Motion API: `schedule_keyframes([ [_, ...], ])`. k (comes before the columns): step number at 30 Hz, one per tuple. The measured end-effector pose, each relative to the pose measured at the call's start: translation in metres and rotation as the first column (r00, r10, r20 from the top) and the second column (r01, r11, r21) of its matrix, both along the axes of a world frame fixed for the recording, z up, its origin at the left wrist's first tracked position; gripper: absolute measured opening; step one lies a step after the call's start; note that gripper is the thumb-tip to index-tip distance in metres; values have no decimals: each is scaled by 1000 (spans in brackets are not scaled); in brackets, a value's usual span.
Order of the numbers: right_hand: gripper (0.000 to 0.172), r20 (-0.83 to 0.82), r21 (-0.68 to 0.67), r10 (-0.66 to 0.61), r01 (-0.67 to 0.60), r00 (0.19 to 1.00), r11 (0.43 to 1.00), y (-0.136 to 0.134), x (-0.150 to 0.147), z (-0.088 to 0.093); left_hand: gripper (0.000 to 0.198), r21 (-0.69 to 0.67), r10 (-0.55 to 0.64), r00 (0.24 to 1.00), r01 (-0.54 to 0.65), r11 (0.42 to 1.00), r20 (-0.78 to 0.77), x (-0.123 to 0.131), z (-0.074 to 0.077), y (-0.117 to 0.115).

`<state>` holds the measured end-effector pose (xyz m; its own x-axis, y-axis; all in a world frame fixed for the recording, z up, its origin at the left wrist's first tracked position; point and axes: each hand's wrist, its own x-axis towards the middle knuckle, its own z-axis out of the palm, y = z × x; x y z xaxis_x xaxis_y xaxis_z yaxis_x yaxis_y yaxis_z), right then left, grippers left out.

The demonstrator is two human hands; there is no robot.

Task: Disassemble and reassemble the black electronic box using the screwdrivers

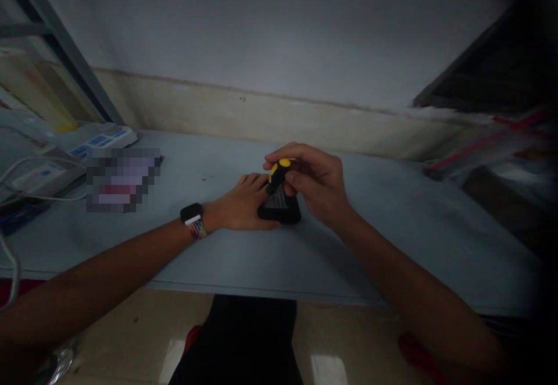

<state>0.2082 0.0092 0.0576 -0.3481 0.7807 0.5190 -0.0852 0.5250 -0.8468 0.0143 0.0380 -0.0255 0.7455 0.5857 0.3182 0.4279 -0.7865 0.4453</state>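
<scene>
A small black box with a pale label [279,200] lies on the table. My left hand [242,206] rests low over the left side of the box, thumb along its near edge and fingers stretched out on the far side, steadying it. In my right hand [320,184] is a screwdriver with a black and yellow handle [279,171], pinched between thumb and fingers. It stands tilted over the box with its handle end up. Its tip is hidden, so I cannot tell exactly where it touches.
To the left are a phone-like device with a blurred screen [124,178], a white power strip [107,141] and a white cable [43,198]. A clear plastic bag with red edging [492,146] lies at the right. The wall [261,109] stands behind the table [174,263].
</scene>
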Motion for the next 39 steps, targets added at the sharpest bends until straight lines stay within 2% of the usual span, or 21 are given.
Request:
schedule_keyframes([
  [15,23,-23,12,-23,23,999,1000,0,4,0,93,31,12,1000,-11,999,-21,-1,-1,0],
  [19,27,-35,29,-123,124,992,992,8,10,4,93,34,17,1000,-17,999,-24,0,0,-1],
  [22,22,-40,62,-273,275,961,959,29,22,1,97,34,13,1000,-12,999,-17,0,2,-2],
  [24,20,1,48,-371,371,929,927,49,35,-7,97,33,18,1000,-17,999,-18,0,3,-3],
  [26,21,139,13,-467,470,874,883,68,50,-20,95,32,27,1000,-27,999,-15,0,4,-4],
  [28,24,367,2,-480,516,796,857,83,63,-33,94,34,35,999,-35,999,-8,0,3,-4],
  [29,25,488,30,-477,532,731,846,88,69,-40,94,36,39,999,-39,999,-7,0,3,-4],
  [31,26,712,123,-440,519,547,846,93,75,-50,95,38,46,999,-46,998,-10,0,3,-4],
  [33,24,780,152,-417,504,466,850,93,77,-54,95,35,50,999,-49,998,-8,1,2,-4],
  [36,29,808,184,-428,517,405,836,87,79,-48,94,30,43,999,-43,999,4,1,2,-4],
  [38,32,808,241,-484,562,335,791,79,83,-39,89,20,35,999,-36,999,20,0,2,-2],
  [39,34,807,289,-525,595,270,750,74,87,-36,84,13,32,999,-32,999,32,-1,1,-1],
])
